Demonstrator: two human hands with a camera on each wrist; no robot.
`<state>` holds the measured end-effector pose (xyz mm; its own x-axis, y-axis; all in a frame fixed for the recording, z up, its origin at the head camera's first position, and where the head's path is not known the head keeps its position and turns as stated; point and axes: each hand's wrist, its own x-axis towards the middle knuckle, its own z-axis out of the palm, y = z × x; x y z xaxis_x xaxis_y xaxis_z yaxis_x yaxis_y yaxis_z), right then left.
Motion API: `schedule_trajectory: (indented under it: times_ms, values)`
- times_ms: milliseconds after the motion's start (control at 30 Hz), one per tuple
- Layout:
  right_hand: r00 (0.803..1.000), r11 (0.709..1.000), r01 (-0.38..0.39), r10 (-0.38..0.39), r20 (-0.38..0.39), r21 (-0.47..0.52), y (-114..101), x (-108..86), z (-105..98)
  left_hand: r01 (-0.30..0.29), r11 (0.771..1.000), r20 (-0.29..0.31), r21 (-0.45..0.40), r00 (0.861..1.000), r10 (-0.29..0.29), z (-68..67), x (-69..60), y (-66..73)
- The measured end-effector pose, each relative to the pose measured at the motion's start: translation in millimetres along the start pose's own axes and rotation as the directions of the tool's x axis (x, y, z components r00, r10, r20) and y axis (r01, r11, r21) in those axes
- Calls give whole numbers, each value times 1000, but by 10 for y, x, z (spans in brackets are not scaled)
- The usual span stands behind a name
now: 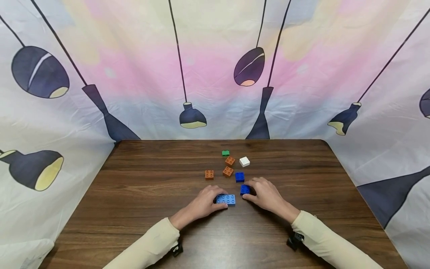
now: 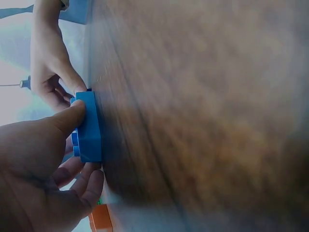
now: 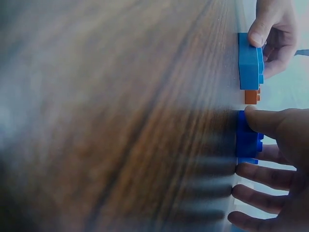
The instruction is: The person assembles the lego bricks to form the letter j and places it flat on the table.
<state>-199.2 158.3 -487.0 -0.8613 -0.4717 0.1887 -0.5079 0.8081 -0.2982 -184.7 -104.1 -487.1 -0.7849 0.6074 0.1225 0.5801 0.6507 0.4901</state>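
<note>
Probably for steadiness, the left fingers (image 2: 92,187) pinch the light-blue block (image 1: 227,199) by opposite sides, its top mostly bare; the right fingers (image 3: 265,176) likewise pinch a dark-blue block (image 1: 245,189), another blue block (image 1: 239,177) just beyond them.

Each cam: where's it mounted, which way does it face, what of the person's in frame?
Head: worn on the head, facing forward and down at the table and patterned cloth; left hand, right hand and both sleeves show.
Left wrist: on that wrist, low along the table, at the light blue brick; left hand close, right hand beyond.
Right wrist: on that wrist, equally low, at the dark blue brick; right hand close, left hand beyond.
Shared by both wrist views: light blue brick, both hands.
</note>
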Motion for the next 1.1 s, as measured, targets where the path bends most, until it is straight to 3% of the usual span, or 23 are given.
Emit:
schedule_trajectory:
  times_ms: [533, 1100]
  values:
    - [1000, 996, -5, 5, 2, 87, 8, 11, -62, -19, 1000, -24, -2, 1000, 19, -20, 91, -104]
    - [1000, 985, -8, 10, -7, 170, -103, 31, -105, -29, 1000, -28, -6, 999, 29, -24, 89, -121]
